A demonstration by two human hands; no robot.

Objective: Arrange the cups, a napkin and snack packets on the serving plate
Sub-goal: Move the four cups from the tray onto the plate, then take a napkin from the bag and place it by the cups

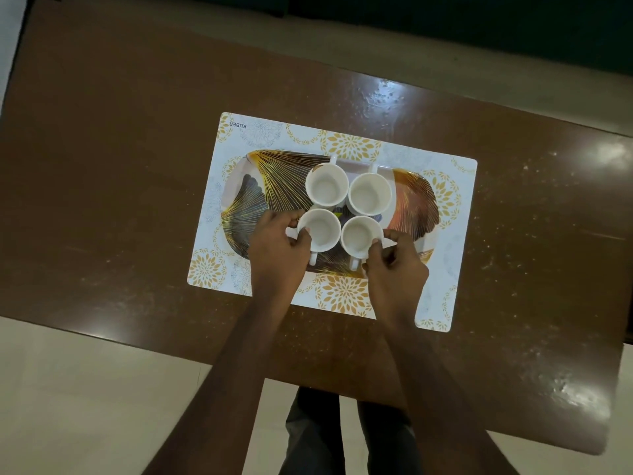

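Observation:
Several empty white cups stand close together on the leaf-patterned serving plate (274, 173). The two far ones are the far left cup (326, 188) and the far right cup (370, 194). My left hand (279, 250) grips the rim of the near left cup (322, 230). My right hand (394, 269) pinches the rim of the near right cup (359, 236). Both near cups have their handles pointing toward me. No napkin or snack packet is in view.
The plate lies on a white placemat (445, 269) with gold flower prints, set on a brown glossy table (120, 166). The table's near edge runs just below the mat. My legs and pale floor show beyond that edge.

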